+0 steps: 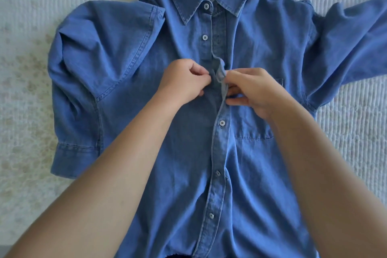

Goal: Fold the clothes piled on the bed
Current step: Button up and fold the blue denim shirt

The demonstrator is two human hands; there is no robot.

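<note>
1 denim shirt (129, 65) flat on bed (27, 81).
Left hand (184, 81), right hand (251, 90) both pinching placket (221, 73) between them; 5 buttons visible.

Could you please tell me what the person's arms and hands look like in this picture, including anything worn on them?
Both forearms are bare from the bottom edge of the picture up to the wrists, with no sleeves in view. The left hand and the right hand are bare too: no gloves, rings, watch or bracelet can be seen. No markings show on either arm.
</note>
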